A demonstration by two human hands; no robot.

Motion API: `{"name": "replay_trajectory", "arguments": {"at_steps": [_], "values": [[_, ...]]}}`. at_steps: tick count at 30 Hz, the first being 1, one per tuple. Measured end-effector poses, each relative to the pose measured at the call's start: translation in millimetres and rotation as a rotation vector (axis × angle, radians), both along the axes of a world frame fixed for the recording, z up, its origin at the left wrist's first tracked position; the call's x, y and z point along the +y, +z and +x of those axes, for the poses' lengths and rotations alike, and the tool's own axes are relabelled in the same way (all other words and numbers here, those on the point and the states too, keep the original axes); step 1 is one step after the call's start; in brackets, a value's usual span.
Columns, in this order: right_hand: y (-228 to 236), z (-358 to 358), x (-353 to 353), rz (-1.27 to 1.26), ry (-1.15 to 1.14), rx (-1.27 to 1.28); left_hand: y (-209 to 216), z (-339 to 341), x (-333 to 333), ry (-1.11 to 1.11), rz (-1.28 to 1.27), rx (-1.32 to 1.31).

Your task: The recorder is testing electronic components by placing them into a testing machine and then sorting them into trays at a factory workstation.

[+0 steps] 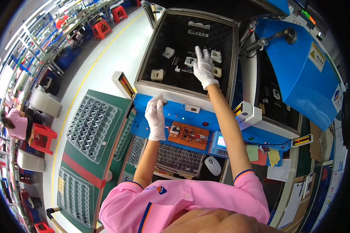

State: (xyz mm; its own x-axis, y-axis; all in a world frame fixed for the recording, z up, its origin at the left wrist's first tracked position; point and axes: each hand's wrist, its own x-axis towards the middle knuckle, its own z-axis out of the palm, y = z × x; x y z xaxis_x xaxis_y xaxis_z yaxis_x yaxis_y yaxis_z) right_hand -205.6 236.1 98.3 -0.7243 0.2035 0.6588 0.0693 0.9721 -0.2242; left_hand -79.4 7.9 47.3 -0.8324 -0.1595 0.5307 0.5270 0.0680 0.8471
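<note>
Both my hands wear white gloves. My right hand (203,69) reaches over the black foam bed (159,46) of an open machine, its fingers stretched out and apart. Just left of its fingers is a small white part (190,61); other white fixture blocks (216,56) lie to its right. My left hand (155,118) is raised before the machine's blue front panel, fingers drawn together around a small dark and greyish thing too blurred to name. Beneath it lies an orange fixture board (188,135) with small metal parts and a red-handled clamp.
A keyboard (179,158) and white mouse (212,166) lie close to my body. Clear trays (92,128) of parts rest on the green bench at left. The blue lid (299,66) of a second machine stands raised at right. A person in pink (17,126) sits far left.
</note>
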Motion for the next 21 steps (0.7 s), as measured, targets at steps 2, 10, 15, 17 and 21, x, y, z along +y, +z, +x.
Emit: {"name": "replay_trajectory", "arguments": {"at_steps": [2,10,15,17,21], "values": [[17.8,39.5,-5.3,-0.135,0.284,0.402,-20.3,7.6,-16.7,0.0,-0.11,0.025],[-61.4,237.3,-2.7,0.026,0.309,-0.043,-42.6,-0.7,-36.7,-0.166,-0.587,0.154],[-64.4,230.6,6.8,0.005,0.372,-0.229,-44.8,-13.6,-56.4,-0.321,-0.541,0.186],[-63.1,223.5,4.2,0.001,0.44,-0.293,-38.1,-8.6,-67.4,-0.347,-0.493,0.239],[-55.2,225.4,4.2,0.054,0.423,-0.272,0.8,5.2,-76.1,-0.309,-0.483,-0.051]]}}
